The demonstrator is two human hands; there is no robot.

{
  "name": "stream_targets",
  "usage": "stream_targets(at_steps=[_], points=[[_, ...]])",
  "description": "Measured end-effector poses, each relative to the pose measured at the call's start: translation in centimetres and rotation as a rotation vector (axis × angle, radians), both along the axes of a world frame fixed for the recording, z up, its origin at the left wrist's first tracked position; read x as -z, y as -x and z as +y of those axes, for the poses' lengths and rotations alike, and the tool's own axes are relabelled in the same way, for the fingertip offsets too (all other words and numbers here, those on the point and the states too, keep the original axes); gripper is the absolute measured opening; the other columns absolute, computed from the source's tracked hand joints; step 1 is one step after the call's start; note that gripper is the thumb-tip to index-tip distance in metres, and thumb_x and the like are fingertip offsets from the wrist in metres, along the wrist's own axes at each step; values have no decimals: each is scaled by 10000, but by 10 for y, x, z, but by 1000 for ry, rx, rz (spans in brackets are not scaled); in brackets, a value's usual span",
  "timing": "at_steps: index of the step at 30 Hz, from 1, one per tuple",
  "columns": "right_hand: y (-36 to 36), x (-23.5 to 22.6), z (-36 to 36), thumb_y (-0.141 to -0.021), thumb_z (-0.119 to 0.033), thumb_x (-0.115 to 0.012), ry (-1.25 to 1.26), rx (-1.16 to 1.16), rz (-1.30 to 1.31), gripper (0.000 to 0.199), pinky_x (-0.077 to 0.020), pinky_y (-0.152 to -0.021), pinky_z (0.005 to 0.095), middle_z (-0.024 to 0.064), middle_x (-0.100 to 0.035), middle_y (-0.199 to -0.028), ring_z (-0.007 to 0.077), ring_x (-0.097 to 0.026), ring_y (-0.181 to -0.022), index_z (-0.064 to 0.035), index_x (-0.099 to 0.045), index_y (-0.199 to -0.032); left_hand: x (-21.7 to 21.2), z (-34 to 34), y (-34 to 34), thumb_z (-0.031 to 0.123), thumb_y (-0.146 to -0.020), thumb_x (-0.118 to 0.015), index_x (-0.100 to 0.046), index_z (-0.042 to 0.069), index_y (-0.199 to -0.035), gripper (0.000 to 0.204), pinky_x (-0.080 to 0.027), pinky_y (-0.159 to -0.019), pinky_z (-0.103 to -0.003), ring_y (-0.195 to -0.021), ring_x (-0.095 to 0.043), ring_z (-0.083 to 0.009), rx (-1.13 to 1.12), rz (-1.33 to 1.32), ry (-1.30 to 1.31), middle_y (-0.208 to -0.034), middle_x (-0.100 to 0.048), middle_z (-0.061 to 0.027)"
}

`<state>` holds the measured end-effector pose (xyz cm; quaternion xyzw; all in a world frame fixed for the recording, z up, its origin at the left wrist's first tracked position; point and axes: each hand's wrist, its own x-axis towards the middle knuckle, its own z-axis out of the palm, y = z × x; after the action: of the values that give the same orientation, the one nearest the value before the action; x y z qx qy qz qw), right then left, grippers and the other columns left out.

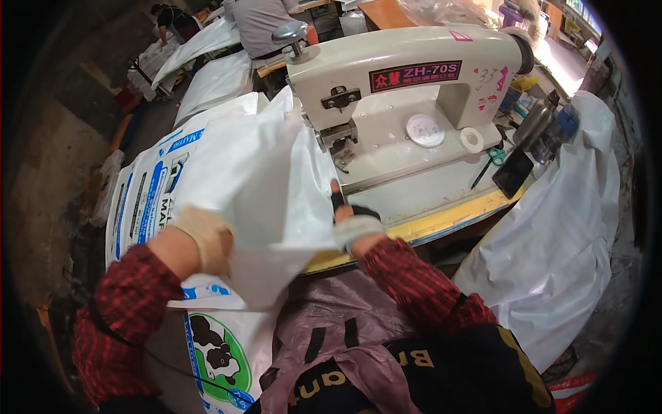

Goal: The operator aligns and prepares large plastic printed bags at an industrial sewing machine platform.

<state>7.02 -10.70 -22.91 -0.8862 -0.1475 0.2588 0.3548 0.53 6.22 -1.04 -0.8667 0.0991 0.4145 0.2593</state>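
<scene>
A large white printed sack (269, 179) lies across the table left of a cream sewing machine (407, 65), its right edge running beside the needle area (341, 148). My left hand (203, 238), in a pale glove and smeared by motion, is curled at the sack's near part, where the material folds up; its fingertips are hidden. My right hand (355, 221), in a pale glove with black finger coverings, is closed at the sack's right edge just in front of the machine. One of its digits points forward along that edge.
On the machine bed lie a round white disc (425, 131) and a tape roll (472, 140). Scissors (496, 156), a phone (513, 174) and a metal bottle (538, 121) stand or lie to the right. White sheeting (552, 234) drapes there. Two people work behind.
</scene>
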Motion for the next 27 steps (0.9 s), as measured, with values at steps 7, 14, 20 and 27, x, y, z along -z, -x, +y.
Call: stream_targets(at_steps=[7,14,20,27], points=[[-63,26,34,-850,-419,-411,15,-37,120,543,-420,-916,424,246,-515,-1195,419,-498,-1094,-11,-499,-1198,119,-97,44,286,-649,-666,-662,97,-697,195,-489,-571,-418,-657,-623,-326,219,61,613,-667,-622,-134],[49,26,-19,-826,-303,-455,1,-288,-64,524,-476,-771,437,280,-565,-1041,402,-570,-932,-51,-387,-1280,58,-70,28,326,-632,-687,-667,96,-725,248,-476,-560,-409,-634,-606,-327,303,207,525,-661,-622,-129],[-17,-37,3,-884,-324,-384,4,15,101,443,-499,-699,439,243,-600,-973,379,-605,-808,-44,-406,-1226,-5,-25,15,248,-565,-712,-624,86,-549,185,-438,-504,-417,-492,-562,-308,308,-405,270,-507,-537,-124],[-22,37,15,-862,-365,-428,-62,-60,-17,412,-511,-675,422,275,-608,-895,366,-633,-774,-13,-546,-1042,170,-130,68,216,-664,-597,-652,126,-654,105,-470,-541,-404,-635,-618,-322,316,153,772,-661,-628,-107]])
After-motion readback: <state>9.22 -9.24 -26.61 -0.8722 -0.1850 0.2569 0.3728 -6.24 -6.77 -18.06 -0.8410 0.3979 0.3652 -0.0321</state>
